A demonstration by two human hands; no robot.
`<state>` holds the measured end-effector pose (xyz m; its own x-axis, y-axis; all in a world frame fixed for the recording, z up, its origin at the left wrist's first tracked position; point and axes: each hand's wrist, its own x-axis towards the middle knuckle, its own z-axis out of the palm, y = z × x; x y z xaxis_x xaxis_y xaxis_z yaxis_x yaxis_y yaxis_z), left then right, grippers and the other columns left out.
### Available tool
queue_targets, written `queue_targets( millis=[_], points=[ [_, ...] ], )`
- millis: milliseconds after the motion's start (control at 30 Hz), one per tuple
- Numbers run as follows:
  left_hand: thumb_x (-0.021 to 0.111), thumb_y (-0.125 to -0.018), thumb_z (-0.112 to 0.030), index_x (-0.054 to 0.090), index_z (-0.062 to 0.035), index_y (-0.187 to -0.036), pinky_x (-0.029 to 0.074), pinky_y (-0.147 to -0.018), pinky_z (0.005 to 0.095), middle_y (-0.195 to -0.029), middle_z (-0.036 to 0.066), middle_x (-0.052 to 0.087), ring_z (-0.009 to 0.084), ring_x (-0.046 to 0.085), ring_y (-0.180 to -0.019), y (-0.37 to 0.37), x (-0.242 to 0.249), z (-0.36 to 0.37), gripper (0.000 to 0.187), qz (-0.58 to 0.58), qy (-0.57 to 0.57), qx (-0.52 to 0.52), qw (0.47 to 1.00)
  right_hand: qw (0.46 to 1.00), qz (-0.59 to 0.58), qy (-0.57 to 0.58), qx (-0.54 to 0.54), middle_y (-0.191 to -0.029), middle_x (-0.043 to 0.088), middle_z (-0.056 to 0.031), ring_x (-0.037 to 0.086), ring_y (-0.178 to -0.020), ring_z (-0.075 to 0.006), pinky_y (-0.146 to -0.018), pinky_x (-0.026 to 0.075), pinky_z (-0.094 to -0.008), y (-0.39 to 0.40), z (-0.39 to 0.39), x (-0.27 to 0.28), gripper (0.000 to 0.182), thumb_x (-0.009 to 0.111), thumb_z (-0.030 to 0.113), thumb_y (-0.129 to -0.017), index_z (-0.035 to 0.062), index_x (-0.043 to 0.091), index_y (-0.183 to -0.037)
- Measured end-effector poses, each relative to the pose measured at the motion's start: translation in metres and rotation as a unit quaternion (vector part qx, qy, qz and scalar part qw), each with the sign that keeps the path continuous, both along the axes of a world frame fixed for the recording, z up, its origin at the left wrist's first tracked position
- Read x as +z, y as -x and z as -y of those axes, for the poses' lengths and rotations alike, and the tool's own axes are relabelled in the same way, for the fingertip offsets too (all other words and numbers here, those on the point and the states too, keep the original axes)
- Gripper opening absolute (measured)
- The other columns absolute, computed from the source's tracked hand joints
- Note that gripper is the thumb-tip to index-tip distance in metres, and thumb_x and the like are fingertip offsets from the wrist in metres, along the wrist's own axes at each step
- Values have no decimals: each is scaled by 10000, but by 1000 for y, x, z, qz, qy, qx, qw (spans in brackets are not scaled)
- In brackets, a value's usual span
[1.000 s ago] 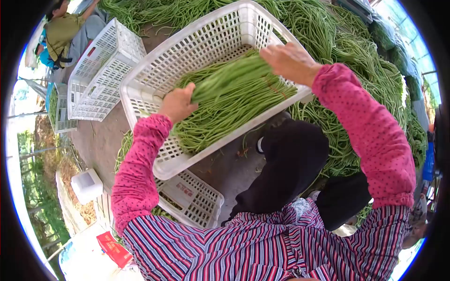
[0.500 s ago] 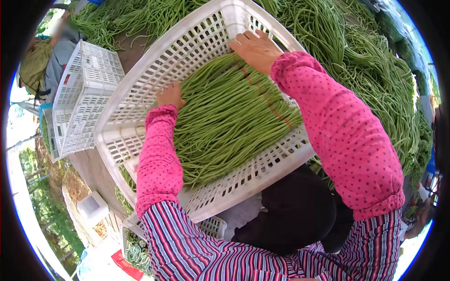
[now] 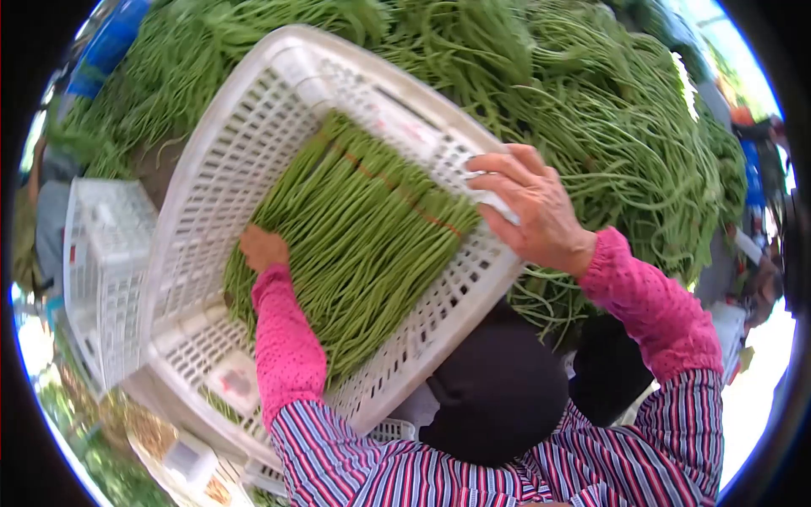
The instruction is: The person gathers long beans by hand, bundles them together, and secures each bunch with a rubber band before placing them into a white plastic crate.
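Green long beans point(image 3: 355, 253), tied with red bands point(image 3: 439, 223): lying side by side inside a white perforated crate point(image 3: 203, 203), at centre. Handling, by judgement: each bean probably bending softly, snapping if kinked; the whole layer likely weighing heavily. Hold points: banded end for bundles; crate rims at one and seven o'clock for the load. Left hand point(image 3: 263, 248): touching the beans' edge at nine o'clock, fingers partly hidden, grip not showing. Right hand point(image 3: 532, 207): holding the crate's rim at three o'clock, fingers slightly spread. Loose bean heap point(image 3: 600, 144): lying outside at two o'clock.

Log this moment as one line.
left hand: at edge of long green beans | right hand: on rim of white perforated plastic crate | beans: inside crate
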<state>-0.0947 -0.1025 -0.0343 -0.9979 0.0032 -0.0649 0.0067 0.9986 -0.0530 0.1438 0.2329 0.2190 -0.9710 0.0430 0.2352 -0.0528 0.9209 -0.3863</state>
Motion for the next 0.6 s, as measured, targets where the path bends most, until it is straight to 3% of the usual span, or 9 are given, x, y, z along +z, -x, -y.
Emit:
queue_targets(
  millis=[100,133,167,267,400,467,500,567,600],
  points=[
    [556,-775,-226,352,4,-1350,340,-1008,496,-1322,256,395,403,405,-1182,22,-37,35,652,26,-22,-99,995,999,-38,3,-22,-1004,555,19,495,-992,-236,-692,448,-369,-3,-3,-13,117,647,141,-703,98,593,-797],
    [565,-784,-261,307,39,-1364,306,-1037,480,-1344,276,368,412,371,-1217,35,-62,52,702,49,97,-137,985,997,-62,34,-11,-967,547,25,488,-989,-223,-700,443,-361,-2,-6,-27,91,634,148,-716,111,596,-790],
    [584,-784,-285,288,65,-1354,306,-1036,468,-1336,274,373,406,364,-1220,39,-62,58,732,37,69,-155,985,997,-59,42,-21,-957,544,23,485,-994,-222,-709,439,-368,-3,-7,-29,80,627,152,-722,115,593,-784],
    [596,-815,-270,288,60,-1344,350,-1002,471,-1323,275,382,411,383,-1212,51,-21,36,695,188,88,-128,970,993,-84,74,-28,-948,541,15,478,-1012,-220,-741,428,-398,-4,-5,-32,64,615,160,-731,123,584,-774],
    [576,-869,-269,334,57,-1316,370,-987,440,-1292,255,423,388,417,-1196,14,28,-32,603,163,11,-192,968,989,-128,51,-52,-1074,535,-3,435,-1147,-243,-804,415,-421,-9,-3,-29,242,651,205,-720,122,572,-934],
    [564,-902,-267,380,53,-1294,379,-974,400,-1261,219,461,334,457,-1165,-17,54,-78,538,177,-348,-234,890,977,-176,90,-83,-1142,515,-48,415,-1175,-254,-833,406,-425,-12,-3,-28,337,665,231,-728,109,544,-1018],
    [564,-902,-267,380,53,-1294,379,-974,400,-1261,219,461,334,457,-1165,-40,79,-104,538,173,-348,-247,888,976,-142,131,-100,-1233,480,-106,419,-1203,-274,-880,402,-432,-17,-4,-25,477,686,268,-734,109,502,-1144],
    [554,-915,-255,402,58,-1285,382,-962,375,-1239,192,474,291,482,-1124,-91,145,-153,508,266,-526,-210,780,971,-158,102,-151,-1232,483,-114,431,-1195,-279,-891,403,-428,-37,-27,-33,483,690,275,-734,102,506,-1145],
    [554,-915,-255,402,58,-1285,382,-962,375,-1239,192,474,291,482,-1124,-113,175,-166,508,263,-525,-217,779,965,-162,79,-192,-1230,486,-122,443,-1186,-283,-902,403,-424,-48,-42,-35,489,694,282,-733,94,510,-1145]
  ],
)
